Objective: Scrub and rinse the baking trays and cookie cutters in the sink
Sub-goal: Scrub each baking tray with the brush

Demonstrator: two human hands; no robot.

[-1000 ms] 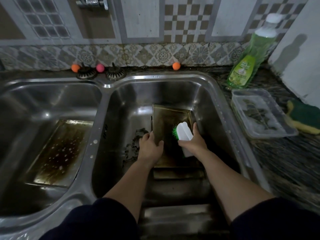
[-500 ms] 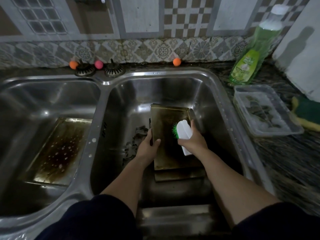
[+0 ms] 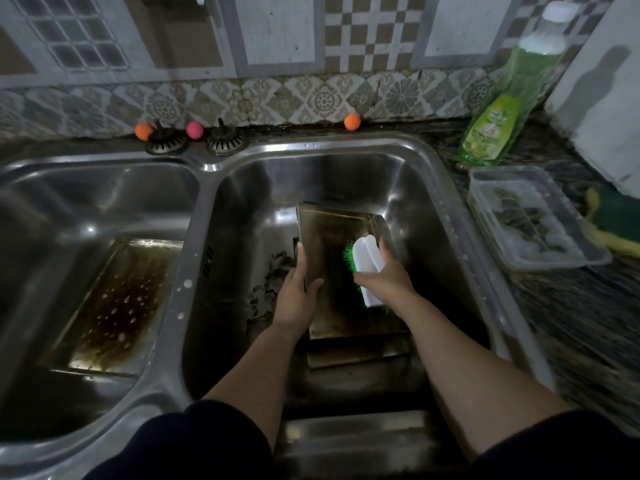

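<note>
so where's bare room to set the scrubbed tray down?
Bare steel in the left basin behind the stained baking tray. Right basin is crowded: stacked trays, dark cookie cutters, both hands.

You stand before a double sink (image 3: 204,164). In the right basin, a baking tray (image 3: 332,237) lies on top of a second tray (image 3: 356,351) nearer you. Your left hand (image 3: 298,289) holds the upper tray's left edge; your right hand (image 3: 384,275) holds a scrub brush (image 3: 365,261) on the tray's right part. Cookie cutters (image 3: 266,289) lie on the basin floor just left of the trays. A third tray (image 3: 117,299) lies in the left basin. Two strainer plugs (image 3: 227,140) sit behind the divider. On the counter to the right, a soap bottle (image 3: 512,98) stands at the back, a container (image 3: 533,216) lies in front of it, and a sponge (image 3: 616,223) lies right of the container
</note>
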